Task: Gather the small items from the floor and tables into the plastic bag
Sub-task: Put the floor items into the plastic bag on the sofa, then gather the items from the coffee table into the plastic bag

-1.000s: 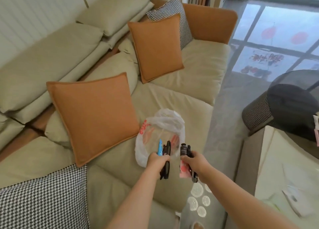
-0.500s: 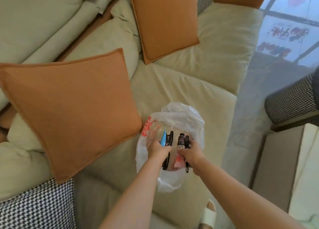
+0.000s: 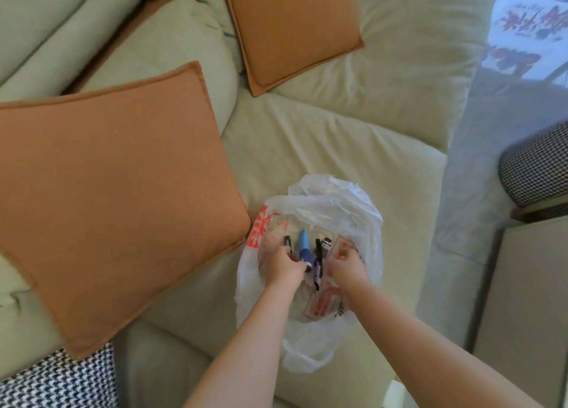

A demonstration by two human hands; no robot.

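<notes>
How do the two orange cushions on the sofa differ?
The near orange cushion looks larger in frame than the far orange cushion, which is cut off by the top edge. The near one's corner almost reaches the plastic bag; the far one sits well apart from it. Both share the same orange fabric with a flanged edge, and both rest on the sofa.

Red print is seen on the left side of the plastic bag (image 3: 310, 214) and on a packet (image 3: 325, 304) inside it; none of it can be read.
</notes>
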